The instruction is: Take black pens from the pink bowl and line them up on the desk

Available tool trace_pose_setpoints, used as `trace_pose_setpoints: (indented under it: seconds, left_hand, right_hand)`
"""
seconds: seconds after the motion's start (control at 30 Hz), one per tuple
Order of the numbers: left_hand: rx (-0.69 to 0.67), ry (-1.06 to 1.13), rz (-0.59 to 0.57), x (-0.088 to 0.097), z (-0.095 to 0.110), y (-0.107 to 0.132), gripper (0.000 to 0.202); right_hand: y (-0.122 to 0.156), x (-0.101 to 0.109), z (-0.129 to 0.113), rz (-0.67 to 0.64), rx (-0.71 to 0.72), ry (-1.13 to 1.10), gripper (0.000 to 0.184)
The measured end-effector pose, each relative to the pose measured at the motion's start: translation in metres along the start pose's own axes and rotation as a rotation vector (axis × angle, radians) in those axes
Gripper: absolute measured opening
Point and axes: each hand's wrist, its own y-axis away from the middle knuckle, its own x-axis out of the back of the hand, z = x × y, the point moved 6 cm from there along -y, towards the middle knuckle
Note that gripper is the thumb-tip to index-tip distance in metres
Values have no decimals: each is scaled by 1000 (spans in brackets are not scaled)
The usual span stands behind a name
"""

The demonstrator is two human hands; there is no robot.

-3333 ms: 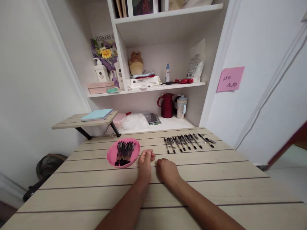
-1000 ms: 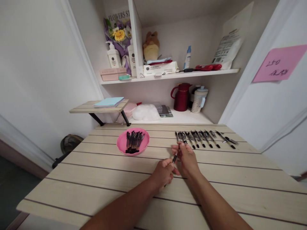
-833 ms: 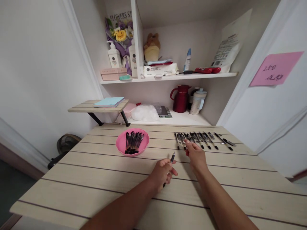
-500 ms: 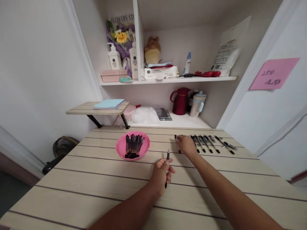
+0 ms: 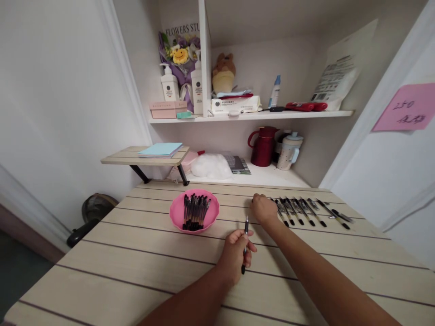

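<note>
A black pen [image 5: 246,233] with its silver tip pointing up and away is held in my left hand [image 5: 234,254], fingers closed around its barrel above the table. My right hand [image 5: 264,208] rests low at the table beside the row's left end, its fingers pinched together. Only a small dark bit shows at those fingertips; the rest is hidden under the hand. Several black pens [image 5: 299,212] lie side by side to its right. To the left, a pink scalloped dish [image 5: 176,210] holds a bunch of black pens [image 5: 196,210].
The slatted wooden table [image 5: 163,267] carries a small raised shelf [image 5: 118,156] with blue paper [image 5: 161,149] at the back left. Behind stand a red jug [image 5: 263,147] and a pale cup [image 5: 288,151]. A white plastic bundle [image 5: 211,166] lies near them.
My right hand has drawn its fingers in over the dark item that showed more clearly before. My left hand keeps the pen. The whole view has shifted slightly.
</note>
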Motion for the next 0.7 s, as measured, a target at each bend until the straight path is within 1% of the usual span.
trace_pose_setpoints:
  seconds: [0.07,0.13,0.2,0.27,0.33,0.37,0.4,0.47,0.57,0.7]
  left_hand:
    - [3,5,2,0,0,0,41]
    - [4,16,6,0,0,0,39]
    - [-8,22,-4,-2,1,0,36]
    - [-25,12,-20,-4,2,0,33]
    - [-34,-8,-25,-5,4,0,32]
    - [-34,-17,-22,-5,4,0,32]
    - [-32,-24,-18,-5,4,1,32]
    - [-26,-36,-11,-4,4,1,33]
    - [-30,-65,-7,-4,3,1,32]
    - [-63,-114,10,-4,4,2,33]
  right_hand:
    - [13,1,2,-28,-2,-114,21]
    - [31,-2,3,-80,4,-235,32]
    - [52,-7,3,-142,-11,-438,44]
    - [73,-14,2,-223,-78,-811,47]
    - [89,-21,-1,-295,-163,-1199,46]
    - [95,-23,-3,-318,-195,-1333,46]
    - [99,-24,-5,-332,-209,-1405,46]
    - [103,-26,-9,-350,-207,-1480,45]
    - [103,-28,-12,-378,-190,-1515,42]
    - [100,-28,-7,-323,-218,-1519,40]
